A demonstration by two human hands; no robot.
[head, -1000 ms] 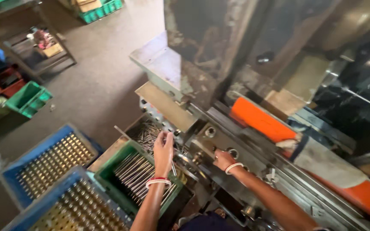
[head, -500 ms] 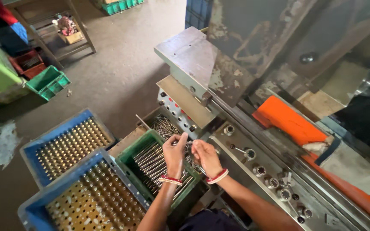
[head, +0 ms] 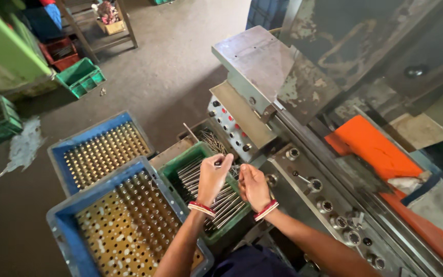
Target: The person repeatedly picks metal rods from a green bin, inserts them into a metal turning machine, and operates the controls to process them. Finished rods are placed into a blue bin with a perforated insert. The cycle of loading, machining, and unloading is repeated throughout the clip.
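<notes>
1. Head view, looking down: the left hand (head: 213, 178) is hovering over a green crate (head: 178, 169), its fingers curling closed around a thin metal rod (head: 218, 164) pinched near the thumb.
2. The right hand (head: 255, 185) is sitting just beside the left one, almost touching it, with the fingers bending inward; whether it is gripping anything cannot be told from this angle.
3. Both wrists are wearing red and white bangles (head: 201, 209).
4. Directly under the hands, the green crate is holding a loose pile of long grey metal rods (head: 190, 177), lying roughly parallel to one another.
5. Just beyond the crate, a second heap of thin rods (head: 213, 141) is resting in a tray against the machine.
6. To the right of the hands, a grey metal machine bed (head: 303, 197) is running diagonally, showing a row of round sockets along its top.
7. A panel of small red and black buttons (head: 227, 120) is facing the crate from the machine's side.
8. An orange cover (head: 373, 149) is lying further along the machine.
9. To the left of the green crate, two blue crates are standing side by side: the near one (head: 60, 225) and the far one (head: 57, 151), both packed with upright brass-coloured pieces.
10. Further off on the concrete floor (head: 175, 72), a small green bin (head: 80, 77) is standing near a red one (head: 60, 54).
</notes>
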